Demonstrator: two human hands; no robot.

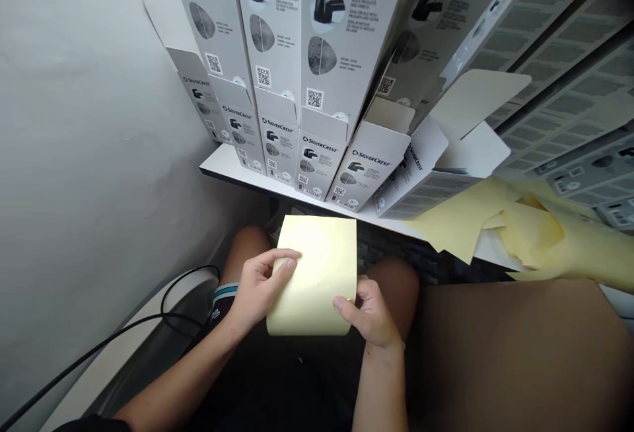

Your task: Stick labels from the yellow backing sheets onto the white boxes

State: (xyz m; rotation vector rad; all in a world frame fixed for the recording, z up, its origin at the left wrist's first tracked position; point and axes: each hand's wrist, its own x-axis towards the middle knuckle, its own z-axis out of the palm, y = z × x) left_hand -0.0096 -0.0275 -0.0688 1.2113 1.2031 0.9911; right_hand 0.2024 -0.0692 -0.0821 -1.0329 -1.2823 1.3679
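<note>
A pale yellow sheet of paper [319,273], curved over at its near end, is held above my lap. At its left edge my left hand [260,280] grips it, with thumb and index finger lying on the top face. My right hand [371,310] pinches the lower right edge, thumb on top and the other fingers partly hidden behind it. Beyond the sheet stands a row of small SilverCrest boxes [317,164] with their top flaps raised.
The boxes stand on a white shelf [238,166]. Crumpled yellow paper [529,234] lies at its right end, beside an open box [426,181]. A brown cardboard box [520,346] is at my right. A black cable [109,339] runs along the left, near the grey wall [89,121].
</note>
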